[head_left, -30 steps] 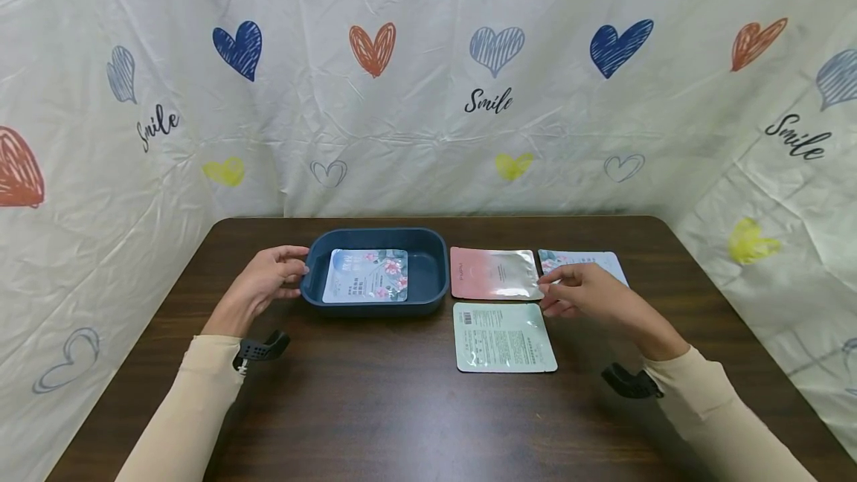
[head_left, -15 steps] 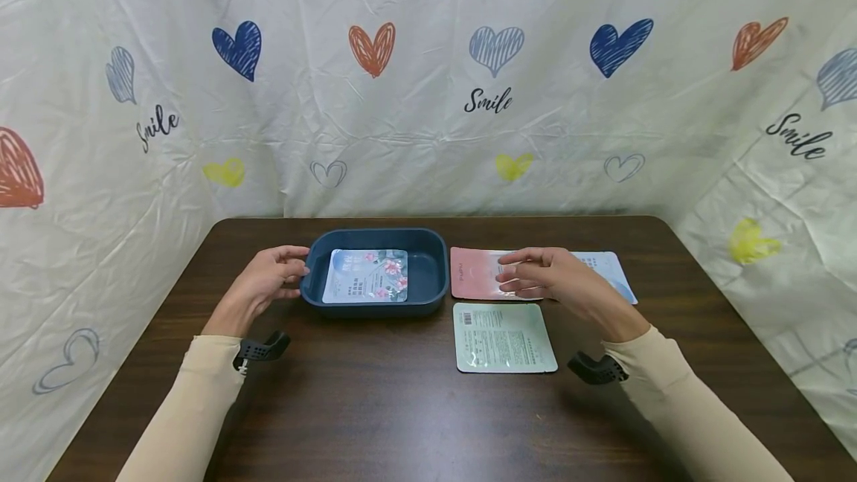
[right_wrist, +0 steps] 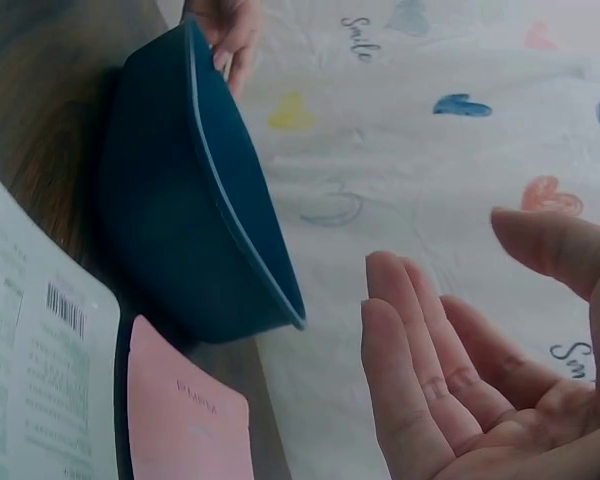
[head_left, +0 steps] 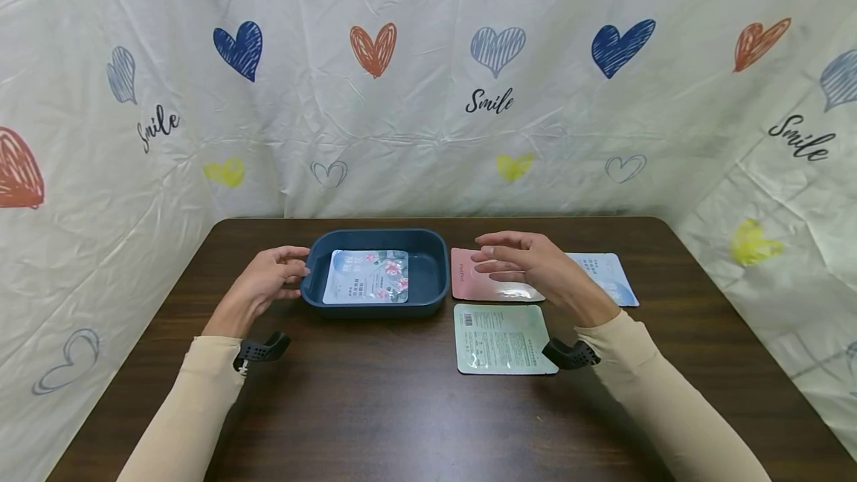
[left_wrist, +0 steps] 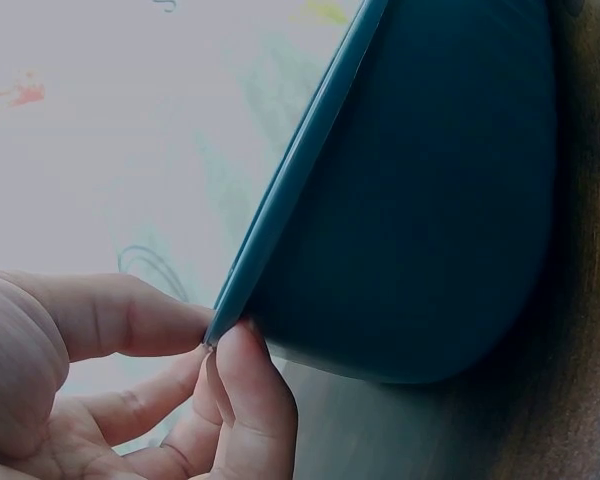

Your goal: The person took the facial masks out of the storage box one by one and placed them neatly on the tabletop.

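Right hand (head_left: 535, 266) moved leftward, pink packet (head_left: 472, 281) below its fingers (right_wrist: 392, 370)

Left hand (head_left: 265, 279) pinches; right hand (head_left: 534, 270) hovers (fingers (right_wrist: 395, 365) relaxed).

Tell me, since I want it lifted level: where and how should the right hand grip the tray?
I'd grip the tray by its right rim, coming from the right, thumb inside, fingers outside. It stands open side up, thin rim raised off the table; the packet inside leaves the right end bare, and the left hand pinches the left rim.
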### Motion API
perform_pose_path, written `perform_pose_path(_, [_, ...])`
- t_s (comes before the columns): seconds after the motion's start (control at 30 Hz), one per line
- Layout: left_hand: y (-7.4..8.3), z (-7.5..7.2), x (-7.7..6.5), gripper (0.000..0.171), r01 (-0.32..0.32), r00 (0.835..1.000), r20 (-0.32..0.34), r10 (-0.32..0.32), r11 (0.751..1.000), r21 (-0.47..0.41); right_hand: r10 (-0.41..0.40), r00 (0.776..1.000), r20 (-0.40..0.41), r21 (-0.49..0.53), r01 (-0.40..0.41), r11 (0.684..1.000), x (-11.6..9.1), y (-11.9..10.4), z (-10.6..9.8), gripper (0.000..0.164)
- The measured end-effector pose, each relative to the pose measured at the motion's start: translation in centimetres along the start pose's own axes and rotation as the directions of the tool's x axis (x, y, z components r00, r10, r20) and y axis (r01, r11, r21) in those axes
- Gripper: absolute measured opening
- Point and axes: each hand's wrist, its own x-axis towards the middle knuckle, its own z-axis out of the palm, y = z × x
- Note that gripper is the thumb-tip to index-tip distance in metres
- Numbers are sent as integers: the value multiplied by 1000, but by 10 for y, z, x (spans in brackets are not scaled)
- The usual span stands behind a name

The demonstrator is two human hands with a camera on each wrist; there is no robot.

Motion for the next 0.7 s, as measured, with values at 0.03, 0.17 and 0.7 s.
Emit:
perform_pose_path(0.03, [0,0,0,52,0,1000,2,0,1000,-1,-3,1000,3,12,3,1000,2,-1,1,49])
perform_pose_path(0.17, [-1,-1,1,52,4,1000,2,-4,1000,-3,-19,1000,4,39,19,999,9,-3,7,49])
perform_pose_path(0.7, [-2,-1,3,51,9,1000,-2,-9,1000,-4,-33,999,17,93,31,995,31,-10,31,48])
